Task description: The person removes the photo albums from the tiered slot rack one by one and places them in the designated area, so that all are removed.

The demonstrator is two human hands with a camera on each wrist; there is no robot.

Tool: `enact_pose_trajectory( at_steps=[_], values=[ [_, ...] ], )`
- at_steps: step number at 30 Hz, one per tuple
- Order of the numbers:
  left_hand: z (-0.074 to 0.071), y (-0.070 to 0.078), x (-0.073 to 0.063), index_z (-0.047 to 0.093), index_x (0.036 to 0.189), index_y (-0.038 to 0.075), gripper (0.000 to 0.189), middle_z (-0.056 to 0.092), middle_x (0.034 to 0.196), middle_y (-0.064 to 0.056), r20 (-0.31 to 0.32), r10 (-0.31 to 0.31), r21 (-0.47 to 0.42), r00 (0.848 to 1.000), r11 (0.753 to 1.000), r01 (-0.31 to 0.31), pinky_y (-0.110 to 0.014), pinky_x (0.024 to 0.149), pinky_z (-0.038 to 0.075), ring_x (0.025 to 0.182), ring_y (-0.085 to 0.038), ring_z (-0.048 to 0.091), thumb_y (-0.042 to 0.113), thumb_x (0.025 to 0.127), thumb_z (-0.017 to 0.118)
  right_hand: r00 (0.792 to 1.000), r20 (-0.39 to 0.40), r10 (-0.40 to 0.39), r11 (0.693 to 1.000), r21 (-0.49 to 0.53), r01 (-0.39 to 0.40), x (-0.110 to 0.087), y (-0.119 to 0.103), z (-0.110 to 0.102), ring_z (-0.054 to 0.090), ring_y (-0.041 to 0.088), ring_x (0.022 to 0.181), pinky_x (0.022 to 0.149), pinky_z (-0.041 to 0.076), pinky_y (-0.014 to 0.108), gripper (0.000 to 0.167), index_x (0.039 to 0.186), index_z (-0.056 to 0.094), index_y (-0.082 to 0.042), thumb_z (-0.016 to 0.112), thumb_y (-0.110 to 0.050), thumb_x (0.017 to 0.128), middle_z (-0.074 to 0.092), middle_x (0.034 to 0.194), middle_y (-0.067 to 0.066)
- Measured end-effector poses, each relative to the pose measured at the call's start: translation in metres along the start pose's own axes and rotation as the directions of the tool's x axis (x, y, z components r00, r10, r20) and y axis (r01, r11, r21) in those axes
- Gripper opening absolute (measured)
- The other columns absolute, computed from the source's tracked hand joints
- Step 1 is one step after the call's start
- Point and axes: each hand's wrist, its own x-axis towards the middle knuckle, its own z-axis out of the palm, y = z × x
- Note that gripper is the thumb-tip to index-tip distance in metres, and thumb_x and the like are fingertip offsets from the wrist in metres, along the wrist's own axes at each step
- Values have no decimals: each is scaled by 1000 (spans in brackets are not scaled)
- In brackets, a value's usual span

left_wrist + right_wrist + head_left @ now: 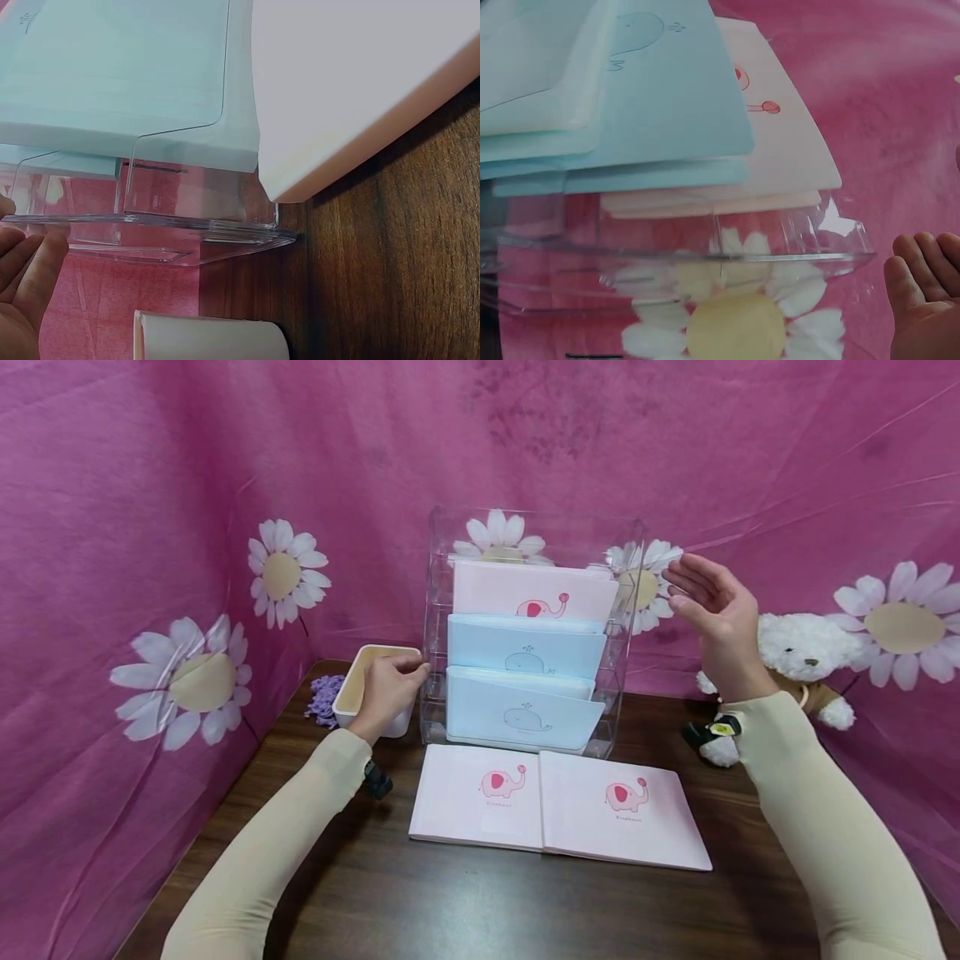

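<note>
A clear acrylic rack [630, 547] with stepped tiers stands on the table. Pink elephant booklets [487, 583] fill an upper tier, and blue whale booklets [480, 710] sit in the two tiers below. My left hand [390, 689] pinches the rack's left side edge between thumb and fingers, as the left wrist view also shows. Off the rack's upper right side, my right hand [720, 614] is raised with fingers extended, touching nothing. Two pink elephant booklets [465, 818] lie side by side before the rack.
Left of the rack are a white bin [397, 725] and a purple stringy bundle [324, 697]. A white teddy bear [806, 643] sits at the right, partly behind my right arm. A pink flowered cloth [360, 460] hangs behind the brown table [450, 910].
</note>
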Motion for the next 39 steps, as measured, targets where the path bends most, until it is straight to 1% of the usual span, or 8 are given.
enact_pose_trajectory(
  at_steps=[8,16,19,23,26,34,36,39],
  values=[
    [-1,1,1,74,122,7,34,75,121,-13,21,-23,6,1000,1000,23,-43,92,59,108,-25,70,24,93,72,998,41,38,993,-116,-33,26,9,21,64,18,122,99,51,18,53,139,53,6,66,10,88,67,130,11],
    [0,2,2,74,122,8,34,74,123,-12,26,-39,-15,999,999,39,-43,93,58,110,-25,69,24,93,73,996,34,87,988,-129,-82,46,20,33,65,16,121,93,53,15,57,141,50,8,68,10,87,69,125,4],
    [1,3,2,74,122,8,34,75,122,-12,15,-46,-18,999,999,47,-43,93,58,110,-25,69,25,92,73,990,18,138,968,-213,-131,51,26,36,62,18,126,97,51,16,60,144,49,6,70,7,88,65,134,10],
    [2,3,2,75,120,8,33,76,118,-13,-19,-38,-4,999,999,38,-43,90,58,107,-26,70,24,91,74,973,7,230,920,-328,-215,57,34,43,52,23,138,109,46,20,63,148,46,1,70,4,90,52,150,19],
    [3,2,1,76,119,7,34,76,118,-14,-26,-30,-5,999,1000,30,-43,91,58,107,-27,71,25,90,75,957,13,289,898,-349,-266,61,39,46,46,26,143,113,43,24,66,151,43,-2,69,3,91,45,156,20],
    [3,5,0,76,117,7,33,77,114,-13,-47,-17,36,999,999,19,-43,89,58,104,-27,71,25,89,76,944,70,323,888,-367,-276,64,43,51,52,27,139,96,50,12,65,149,45,-2,71,3,90,52,151,18],
    [3,6,0,76,116,7,31,77,112,-13,-49,-4,54,999,999,6,-42,86,58,101,-27,71,23,89,75,942,77,327,877,-395,-272,63,45,52,55,25,136,94,51,11,62,148,48,-3,71,2,91,56,148,16],
    [4,7,1,76,115,6,30,77,111,-14,-47,4,67,999,998,-1,-40,85,58,100,-26,71,23,90,75,933,63,354,839,-463,-287,61,48,52,60,17,128,91,51,10,57,145,54,-8,72,-3,91,62,143,10]
  ],
)
